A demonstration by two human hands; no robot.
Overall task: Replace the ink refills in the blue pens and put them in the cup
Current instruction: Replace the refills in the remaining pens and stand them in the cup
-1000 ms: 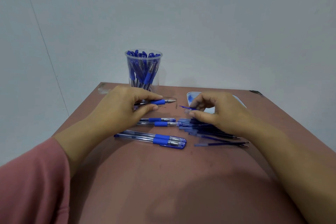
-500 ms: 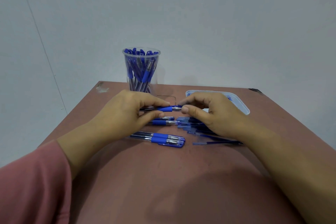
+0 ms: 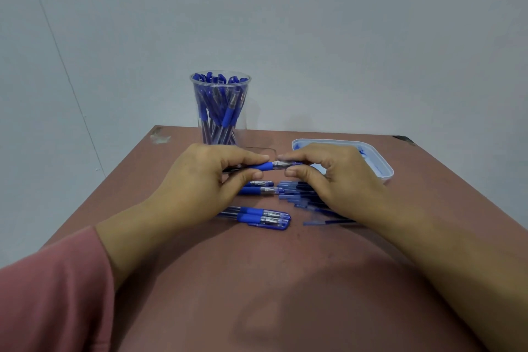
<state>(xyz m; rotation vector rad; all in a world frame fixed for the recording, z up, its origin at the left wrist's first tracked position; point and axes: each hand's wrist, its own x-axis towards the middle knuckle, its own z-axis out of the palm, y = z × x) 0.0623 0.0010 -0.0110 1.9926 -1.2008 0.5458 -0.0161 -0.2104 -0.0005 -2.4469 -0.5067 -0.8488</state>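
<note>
Right, one blue pen [image 3: 264,166] is held just above the surface [image 3: 257,280]: left hand [image 3: 197,183], fingers curled round its barrel to steady it, right hand [image 3: 340,180] pinching the tip end, probably twisting it, cup [image 3: 242,123] waiting just behind.

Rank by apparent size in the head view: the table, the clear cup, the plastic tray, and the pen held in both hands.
1. table
2. clear cup and plastic tray: about alike, and the right hand hides part of the tray, so unranked
3. held pen, smallest
</note>
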